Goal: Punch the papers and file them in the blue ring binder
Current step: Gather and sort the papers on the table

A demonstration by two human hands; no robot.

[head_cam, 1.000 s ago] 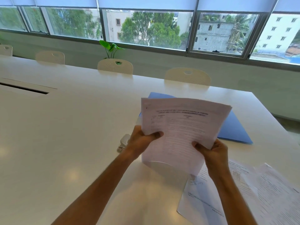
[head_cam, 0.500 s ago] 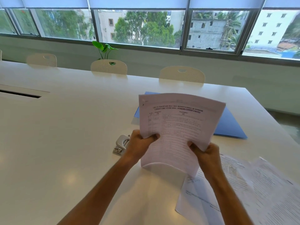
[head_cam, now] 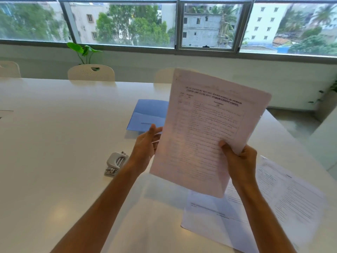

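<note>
Above the white table [head_cam: 54, 143] we hold a stack of printed papers [head_cam: 206, 136] in the air with both hands, and the stack leans a little to the right. Our right hand [head_cam: 238, 161] grips the stack at its lower right edge: the thumb lies on the front page and the other fingers are curled behind it. Our left hand [head_cam: 145, 145] is at the left edge of the stack, with the fingers nearly straight and only touching the edge, so it does not clench the papers. The top page carries a heading in capital letters and a table of text, but the small lines are too blurred to read.

Behind the stack, further from us, the blue ring binder [head_cam: 145, 115] lies flat on the table, and the papers hide its right part. To the left of the stack, just beside our left wrist, the grey hole punch [head_cam: 115, 164] rests on the table. Below and to the right of the stack, more loose sheets [head_cam: 273, 207] are spread on the table, overlapping each other. Beyond the binder, white chairs [head_cam: 91, 72] stand at the far side of the table, with a green plant [head_cam: 83, 52] and a wide window [head_cam: 127, 22] behind them.
</note>
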